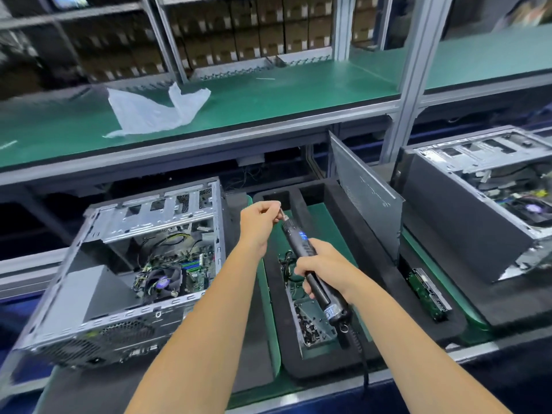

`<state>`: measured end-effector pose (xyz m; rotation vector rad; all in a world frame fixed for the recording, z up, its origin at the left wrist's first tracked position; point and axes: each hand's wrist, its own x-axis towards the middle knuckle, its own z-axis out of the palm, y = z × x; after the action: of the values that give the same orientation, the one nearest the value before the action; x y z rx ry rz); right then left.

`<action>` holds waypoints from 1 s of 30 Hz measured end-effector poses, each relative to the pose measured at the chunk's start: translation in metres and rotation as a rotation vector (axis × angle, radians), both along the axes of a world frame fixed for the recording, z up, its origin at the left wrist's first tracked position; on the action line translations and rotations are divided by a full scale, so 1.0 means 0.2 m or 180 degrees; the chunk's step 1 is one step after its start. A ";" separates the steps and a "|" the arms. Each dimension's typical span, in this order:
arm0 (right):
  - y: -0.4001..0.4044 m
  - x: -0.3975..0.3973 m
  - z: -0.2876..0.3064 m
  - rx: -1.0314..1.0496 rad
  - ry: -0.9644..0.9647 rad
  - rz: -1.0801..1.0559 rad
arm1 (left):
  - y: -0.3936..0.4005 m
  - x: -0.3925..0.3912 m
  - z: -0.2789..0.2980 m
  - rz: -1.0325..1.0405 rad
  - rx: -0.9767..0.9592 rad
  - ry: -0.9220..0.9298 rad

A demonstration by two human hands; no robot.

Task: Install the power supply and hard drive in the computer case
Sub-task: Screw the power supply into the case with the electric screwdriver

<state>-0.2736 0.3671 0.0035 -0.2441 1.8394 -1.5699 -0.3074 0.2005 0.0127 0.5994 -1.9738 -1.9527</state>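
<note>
Your right hand [321, 265] gripped the black corded electric screwdriver [313, 273], tip raised so your left hand [261, 218] could pinch its bit, probably seating a screw. The open grey steel computer case [128, 270] lay left; the green-boarded hard drive [428, 294] waited in the black foam tray [373, 294].

A long green-matted upper shelf [268, 94] is running across an aluminium-framed workstation, with grey metal uprights [413, 70] rising from it. Behind, rows of brown cardboard boxes [263, 28] are sitting on dark racking. A crumpled white plastic bag [155, 109] is lying on the shelf.
</note>
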 end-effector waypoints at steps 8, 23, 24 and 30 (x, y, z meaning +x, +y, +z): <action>-0.21 0.24 0.11 -0.0124 0.0098 0.0048 | -0.24 0.21 0.14 -0.0145 -0.0795 -0.0112; -0.85 0.93 0.19 -0.0243 0.0033 0.0041 | -0.95 0.86 0.26 -0.1112 0.0680 -0.0458; -0.89 0.97 0.18 -0.0281 0.0048 0.0026 | -0.98 0.90 0.24 -0.1068 0.0688 -0.0512; -1.01 1.16 0.14 -0.0382 0.0062 -0.0062 | -1.11 1.07 0.19 -0.1091 0.0132 -0.0582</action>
<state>-0.0422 0.1660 0.0310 -0.2979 1.7692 -1.6993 -0.0937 -0.0217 0.0505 0.4902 -2.2792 -2.2095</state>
